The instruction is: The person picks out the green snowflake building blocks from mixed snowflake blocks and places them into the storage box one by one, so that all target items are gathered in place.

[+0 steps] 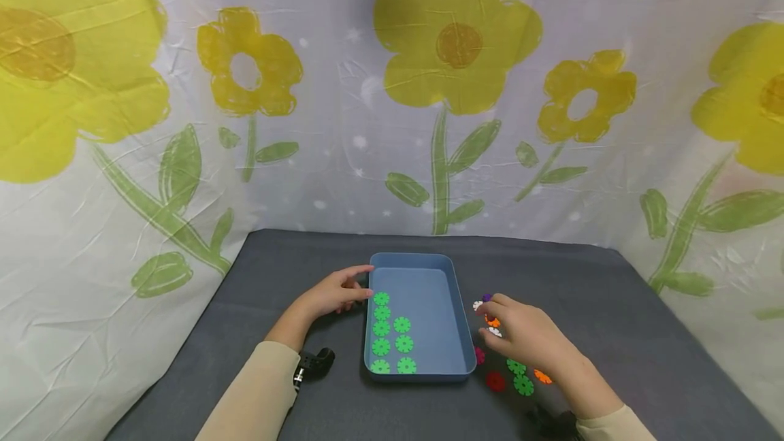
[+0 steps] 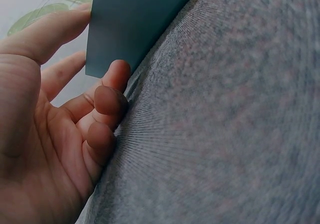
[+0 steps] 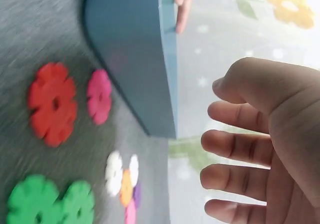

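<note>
A blue tray (image 1: pixel 422 381) holds several green snowflake discs (image 1: pixel 381 327) in two columns along its left side. My left hand (image 1: pixel 331 293) touches the tray's left rim with its thumb and index finger. In the left wrist view, the other fingers (image 2: pixel 111 101) bend loosely beside the outer wall. Right of the tray, my right hand (image 1: pixel 527 332) hovers over loose discs, its fingers relaxed and holding nothing. Near it lie a red disc (image 3: pixel 52 103), a pink disc (image 3: pixel 99 96) and two green discs (image 3: pixel 34 199). White discs (image 3: pixel 114 174) and an orange disc (image 3: pixel 126 188) lie close together, partly overlapping in this view.
A dark grey cloth (image 1: pixel 318 257) covers the table. Another orange disc (image 1: pixel 542 376) lies below my right hand, and a purple disc (image 1: pixel 487 298) is beyond it. A flower-printed curtain (image 1: pixel 343 121) hangs behind the table.
</note>
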The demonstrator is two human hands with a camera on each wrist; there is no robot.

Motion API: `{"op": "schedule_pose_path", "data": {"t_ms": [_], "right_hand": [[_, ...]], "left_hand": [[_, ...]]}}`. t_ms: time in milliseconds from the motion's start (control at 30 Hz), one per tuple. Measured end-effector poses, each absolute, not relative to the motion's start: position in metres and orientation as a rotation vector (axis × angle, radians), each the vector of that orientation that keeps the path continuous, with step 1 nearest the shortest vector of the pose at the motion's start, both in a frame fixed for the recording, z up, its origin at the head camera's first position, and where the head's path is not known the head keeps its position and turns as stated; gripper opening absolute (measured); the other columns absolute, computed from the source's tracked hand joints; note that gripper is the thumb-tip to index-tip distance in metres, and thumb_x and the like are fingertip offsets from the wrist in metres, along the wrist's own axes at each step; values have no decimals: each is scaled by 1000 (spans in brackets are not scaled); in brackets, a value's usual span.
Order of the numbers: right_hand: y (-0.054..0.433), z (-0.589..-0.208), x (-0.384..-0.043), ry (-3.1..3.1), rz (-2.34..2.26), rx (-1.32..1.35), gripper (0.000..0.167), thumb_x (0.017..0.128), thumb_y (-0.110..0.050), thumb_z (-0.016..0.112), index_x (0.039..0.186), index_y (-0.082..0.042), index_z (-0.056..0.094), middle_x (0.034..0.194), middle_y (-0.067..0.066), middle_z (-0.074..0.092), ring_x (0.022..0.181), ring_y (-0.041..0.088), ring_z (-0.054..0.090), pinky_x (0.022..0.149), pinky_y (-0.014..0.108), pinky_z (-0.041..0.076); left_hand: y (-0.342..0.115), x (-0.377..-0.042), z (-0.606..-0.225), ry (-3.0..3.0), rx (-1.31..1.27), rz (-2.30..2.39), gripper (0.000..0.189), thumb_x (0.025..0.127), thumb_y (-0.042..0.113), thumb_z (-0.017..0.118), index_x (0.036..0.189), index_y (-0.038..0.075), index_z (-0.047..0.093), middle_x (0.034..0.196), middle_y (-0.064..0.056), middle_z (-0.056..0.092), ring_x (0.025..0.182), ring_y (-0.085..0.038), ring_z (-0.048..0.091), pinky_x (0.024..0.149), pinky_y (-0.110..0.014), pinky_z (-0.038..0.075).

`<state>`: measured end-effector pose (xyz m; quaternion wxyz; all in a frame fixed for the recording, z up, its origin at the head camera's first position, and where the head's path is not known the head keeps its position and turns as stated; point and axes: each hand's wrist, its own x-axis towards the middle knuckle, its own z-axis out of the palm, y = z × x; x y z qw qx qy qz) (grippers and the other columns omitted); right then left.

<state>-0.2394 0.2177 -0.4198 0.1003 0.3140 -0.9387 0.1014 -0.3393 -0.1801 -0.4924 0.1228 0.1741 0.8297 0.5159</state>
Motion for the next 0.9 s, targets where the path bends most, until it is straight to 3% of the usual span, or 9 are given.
{"op": "schedule_pose_path", "data": {"t_ms": [233,467,667,900], "right_hand": [[241,-429,-230,-2886,305,846,22,89,-22,80,109,-16,73,97,-6,62,77,6,60,64,29,52],[260,-442,-226,-2994,318,799,22,85,-15,81,106,-20,76,98,-13,63,87,6,62,77,38,57],[278,-452,-223,-2961,477,1034,31,83,3,74,105,-17,79,96,-11,62,79,2,54,67,29,51],[284,-459,-223,-2960,528,1022,35,81,8,72,106,-16,78,94,-11,60,76,1,49,64,26,46]], "left_hand": [[-181,-338,-492,2421,509,1504,65,100,30,71,157,18,44,88,-9,64,62,-21,51,54,-36,43],[-181,-336,-492,2430,514,1497,64,100,29,71,157,17,45,88,-9,64,63,-21,51,54,-36,43],[-181,-336,-491,2428,521,1499,65,99,32,71,157,18,45,88,-10,64,63,-21,51,54,-35,43],[-181,-336,-491,2426,520,1498,64,100,31,70,157,18,44,88,-10,63,63,-21,51,54,-36,43]]}}
